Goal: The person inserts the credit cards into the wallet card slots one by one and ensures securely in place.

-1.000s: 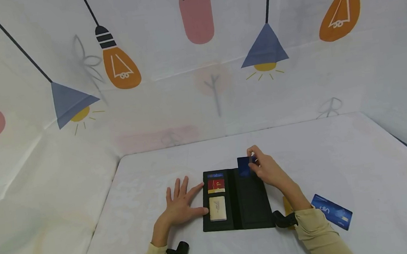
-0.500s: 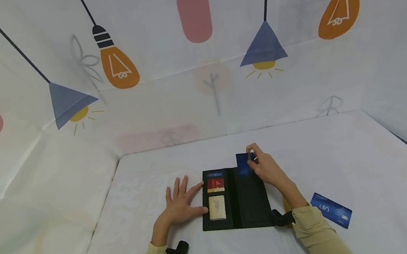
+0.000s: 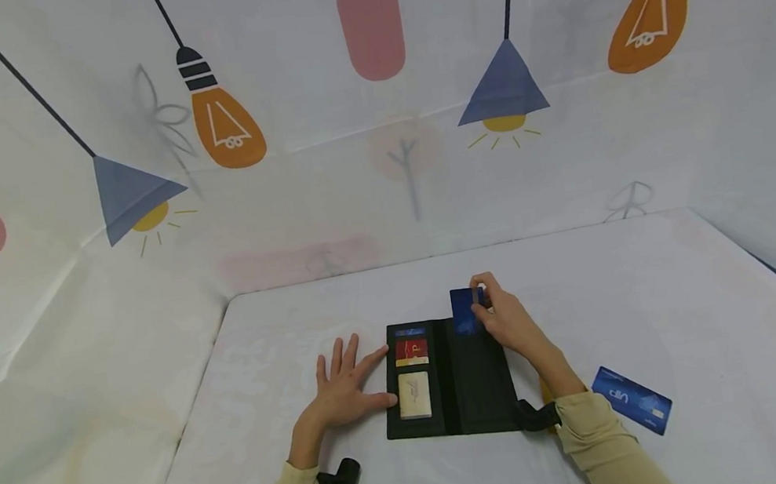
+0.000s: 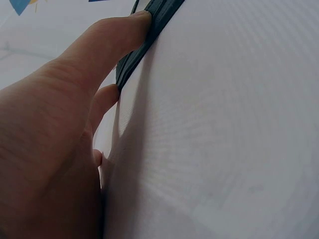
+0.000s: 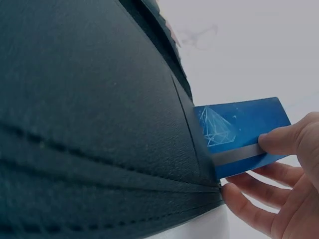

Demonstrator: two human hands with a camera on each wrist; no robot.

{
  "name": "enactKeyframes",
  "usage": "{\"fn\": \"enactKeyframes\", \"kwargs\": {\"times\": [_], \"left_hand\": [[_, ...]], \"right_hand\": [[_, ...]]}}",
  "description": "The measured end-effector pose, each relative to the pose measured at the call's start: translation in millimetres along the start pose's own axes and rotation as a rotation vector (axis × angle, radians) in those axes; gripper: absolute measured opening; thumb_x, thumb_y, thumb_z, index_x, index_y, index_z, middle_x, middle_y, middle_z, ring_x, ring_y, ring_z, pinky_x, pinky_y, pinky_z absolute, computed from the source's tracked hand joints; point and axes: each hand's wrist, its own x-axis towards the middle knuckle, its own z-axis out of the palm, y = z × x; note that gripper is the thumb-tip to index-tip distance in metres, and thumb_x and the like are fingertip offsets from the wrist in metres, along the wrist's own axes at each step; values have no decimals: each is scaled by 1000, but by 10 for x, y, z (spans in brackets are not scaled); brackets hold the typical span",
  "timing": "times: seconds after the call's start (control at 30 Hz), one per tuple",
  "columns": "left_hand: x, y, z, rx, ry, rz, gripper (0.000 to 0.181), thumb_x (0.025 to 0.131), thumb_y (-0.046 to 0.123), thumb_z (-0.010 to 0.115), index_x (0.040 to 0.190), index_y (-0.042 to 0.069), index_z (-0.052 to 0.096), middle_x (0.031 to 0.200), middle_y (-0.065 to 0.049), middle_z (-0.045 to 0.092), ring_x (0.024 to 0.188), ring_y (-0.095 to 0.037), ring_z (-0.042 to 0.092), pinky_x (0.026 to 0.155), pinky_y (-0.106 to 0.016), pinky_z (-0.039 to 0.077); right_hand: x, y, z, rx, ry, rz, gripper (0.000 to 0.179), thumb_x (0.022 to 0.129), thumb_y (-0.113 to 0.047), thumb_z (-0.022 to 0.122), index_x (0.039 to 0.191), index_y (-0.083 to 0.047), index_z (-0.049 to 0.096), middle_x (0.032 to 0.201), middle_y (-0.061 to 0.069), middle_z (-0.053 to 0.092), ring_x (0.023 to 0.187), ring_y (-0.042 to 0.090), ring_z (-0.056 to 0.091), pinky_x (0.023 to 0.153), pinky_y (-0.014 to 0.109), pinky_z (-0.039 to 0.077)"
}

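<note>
A dark green bifold wallet (image 3: pixel 478 390) lies spread flat on the white table. Its left panel carries a red card (image 3: pixel 411 351), a blue card edge above that, and a cream card (image 3: pixel 414 395) below. My right hand (image 3: pixel 510 324) pinches a dark blue bank card (image 3: pixel 462 311) at the top of the right panel. In the right wrist view, this card's lower end sits inside the pocket, and the thumb presses by its grey stripe. My left hand (image 3: pixel 343 396) lies with fingers spread, thumb and index finger touching the wallet's left edge.
To the right of the right forearm, a blue VIP card (image 3: pixel 633 400) lies tilted on the table (image 3: pixel 724 333). A yellow item (image 3: pixel 547 393) peeks out under the right wrist, mostly hidden. A wall sheet (image 3: pixel 326 193) printed with lamps and bulbs rises behind the table.
The dark blue card has slid slightly further out past the wallet's top edge, with the right hand moving along. The left hand and the wallet stay in place.
</note>
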Motion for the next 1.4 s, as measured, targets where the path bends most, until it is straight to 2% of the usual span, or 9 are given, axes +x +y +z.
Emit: {"fn": "enactKeyframes", "kwargs": {"times": [0.13,0.43,0.57,1.0,1.4], "left_hand": [[10,-1,1,-7,2,3,81,82,60,70,151,32,41,166,-17,5,151,-40,-9,113,-66,-12],[6,-9,2,-17,32,28,83,80,61,70,151,29,42,165,-20,7,151,-43,-7,113,-67,-11],[4,-3,-9,-8,24,11,82,81,60,71,151,30,42,165,-18,6,151,-42,-8,113,-66,-11],[-3,16,-33,-9,8,-7,80,82,58,71,151,31,42,166,-17,5,151,-41,-9,113,-66,-11],[-3,9,1,-24,9,-7,81,81,59,71,151,32,42,166,-16,5,151,-40,-10,114,-65,-12]], "right_hand": [[3,25,-1,-4,-10,30,36,99,-9,55,129,-13,36,110,24,64,102,39,65,77,48,53],[24,72,-2,1,-25,58,42,98,-7,53,136,-11,35,111,26,64,99,37,65,79,49,53],[16,81,5,17,-43,53,48,97,-4,54,140,-9,35,115,28,63,104,40,64,85,53,53],[20,78,-2,14,-99,41,73,85,-8,74,144,-5,31,117,29,59,107,42,60,87,56,50],[-15,117,57,29,-85,37,73,85,-3,73,144,-3,29,121,30,56,109,42,58,90,57,48]]}}
